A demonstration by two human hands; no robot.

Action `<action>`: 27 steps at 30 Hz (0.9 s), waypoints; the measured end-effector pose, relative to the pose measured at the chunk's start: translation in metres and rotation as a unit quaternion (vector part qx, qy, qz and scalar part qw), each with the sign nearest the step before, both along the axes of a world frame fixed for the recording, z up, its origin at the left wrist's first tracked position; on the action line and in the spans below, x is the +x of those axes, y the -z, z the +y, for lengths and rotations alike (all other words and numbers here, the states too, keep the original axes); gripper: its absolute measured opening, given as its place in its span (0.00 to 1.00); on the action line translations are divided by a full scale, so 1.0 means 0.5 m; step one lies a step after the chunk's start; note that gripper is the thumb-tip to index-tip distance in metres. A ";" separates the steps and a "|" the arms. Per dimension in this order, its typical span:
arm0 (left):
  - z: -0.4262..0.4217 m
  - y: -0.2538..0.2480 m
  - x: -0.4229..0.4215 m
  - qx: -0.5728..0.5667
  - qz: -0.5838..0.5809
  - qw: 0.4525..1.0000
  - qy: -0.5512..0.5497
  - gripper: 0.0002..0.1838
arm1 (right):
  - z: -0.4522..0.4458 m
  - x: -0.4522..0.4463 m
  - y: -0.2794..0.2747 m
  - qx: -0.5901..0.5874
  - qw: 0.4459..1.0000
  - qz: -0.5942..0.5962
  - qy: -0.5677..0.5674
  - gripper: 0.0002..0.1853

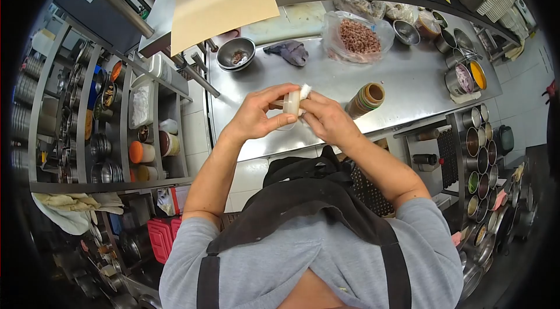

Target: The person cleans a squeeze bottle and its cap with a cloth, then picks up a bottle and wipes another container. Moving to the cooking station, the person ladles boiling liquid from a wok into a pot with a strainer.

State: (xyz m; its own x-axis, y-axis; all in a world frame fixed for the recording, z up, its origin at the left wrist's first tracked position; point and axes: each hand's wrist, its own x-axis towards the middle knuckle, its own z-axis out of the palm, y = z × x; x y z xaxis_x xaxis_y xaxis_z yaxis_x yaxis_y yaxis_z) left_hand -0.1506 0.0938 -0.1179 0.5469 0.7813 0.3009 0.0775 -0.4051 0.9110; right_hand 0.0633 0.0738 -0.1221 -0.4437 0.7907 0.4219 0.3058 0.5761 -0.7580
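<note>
My left hand (265, 112) grips a pale, round, translucent piece (291, 102) by its edge, thumb below and fingers above; it looks like a small plastic lid or container, but I cannot tell which. Against its right side my right hand (331, 119) is closed on a crumpled white wad (305, 92) that looks like paper or cloth. Both hands are over the front of the steel counter (256, 142). Just right of my right hand stands a tall stack of brownish-green round containers (367, 100). My right fingertips are partly hidden.
Farther back are a metal bowl (235, 54), a dark cloth (288, 52) and an open plastic bag of diced meat (358, 37). Metal pots (461, 79) stand at the counter's right end. Cardboard (224, 2) hangs over the upper shelf's edge. Racks (111, 183) line the left.
</note>
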 end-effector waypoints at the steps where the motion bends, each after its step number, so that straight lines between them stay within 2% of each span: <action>1: -0.004 -0.006 0.003 0.066 0.052 0.996 -0.014 0.30 | 0.011 0.006 0.016 -0.058 0.997 -0.004 -0.046 0.17; 2: -0.003 -0.006 0.004 0.066 0.053 0.996 -0.017 0.30 | 0.004 0.008 0.026 -0.058 0.997 -0.004 -0.049 0.17; 3: 0.002 -0.008 0.006 0.133 0.063 0.989 -0.010 0.30 | -0.014 0.005 0.019 -0.267 0.948 0.161 -0.058 0.17; 4: 0.006 -0.011 0.009 0.199 0.072 0.977 -0.001 0.30 | -0.027 0.005 0.012 -0.457 0.830 0.313 -0.061 0.18; 6: 0.001 -0.021 0.013 0.175 0.075 0.982 -0.004 0.30 | -0.039 0.007 0.007 -0.460 0.808 0.358 -0.081 0.20; 8: 0.002 -0.035 0.020 0.199 0.130 0.971 0.008 0.31 | -0.041 -0.004 0.001 -0.420 0.842 0.337 -0.025 0.22; 10: 0.001 -0.037 0.029 0.201 0.120 0.972 0.014 0.29 | -0.030 -0.003 0.013 -0.390 0.864 0.318 -0.020 0.22; 12: -0.003 -0.053 0.034 0.204 0.110 0.973 0.022 0.28 | -0.026 0.006 0.014 -0.312 0.914 0.259 -0.002 0.15; 13: -0.014 -0.077 0.035 0.245 0.096 0.963 -0.051 0.28 | -0.022 0.006 0.020 -0.262 0.934 0.242 0.022 0.12; 14: -0.024 -0.097 0.033 0.284 0.080 0.947 -0.125 0.29 | -0.020 0.011 0.021 -0.261 0.934 0.243 0.024 0.12; 15: -0.031 -0.107 0.022 0.312 0.093 0.928 -0.179 0.30 | -0.016 0.018 0.020 -0.179 0.961 0.206 0.049 0.13; 16: -0.044 -0.095 0.021 0.314 0.091 0.928 -0.177 0.30 | -0.012 0.022 0.019 -0.095 0.979 0.166 0.073 0.13; 17: -0.060 -0.068 0.020 0.177 0.075 0.959 -0.211 0.30 | -0.010 0.023 0.015 -0.093 0.979 0.165 0.074 0.13; 18: -0.071 -0.038 0.016 0.033 0.057 0.968 -0.241 0.30 | -0.014 0.021 0.013 -0.043 0.986 0.142 0.082 0.13; 19: -0.076 -0.024 0.041 -0.049 0.000 0.982 -0.183 0.28 | -0.018 0.016 0.013 0.005 0.989 0.119 0.087 0.14; 20: -0.084 -0.016 0.067 -0.137 -0.051 0.980 -0.137 0.28 | -0.017 0.005 0.021 0.004 0.990 0.118 0.082 0.14; 22: -0.068 0.020 0.091 -0.094 -0.099 0.977 -0.161 0.29 | -0.014 -0.019 0.042 0.054 0.982 0.150 0.100 0.15; 23: -0.061 0.037 0.087 -0.094 -0.100 0.977 -0.165 0.29 | -0.018 -0.022 0.043 0.036 0.984 0.140 0.101 0.15; 26: -0.052 0.050 0.083 -0.104 -0.108 0.975 -0.167 0.29 | -0.023 -0.019 0.045 0.037 0.989 0.111 0.095 0.17; 27: -0.056 0.031 0.081 -0.149 -0.138 0.970 -0.134 0.28 | -0.026 -0.019 0.041 0.036 0.989 0.111 0.093 0.17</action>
State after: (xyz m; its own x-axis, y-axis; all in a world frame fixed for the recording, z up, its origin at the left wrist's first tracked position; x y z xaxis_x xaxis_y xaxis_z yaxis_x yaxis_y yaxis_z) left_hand -0.1101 0.0658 -0.1334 0.2429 0.9590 0.1460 -0.1193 -0.1198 0.9856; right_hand 0.0536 0.0607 -0.1426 -0.1839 0.8146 0.5501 0.2430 0.5800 -0.7776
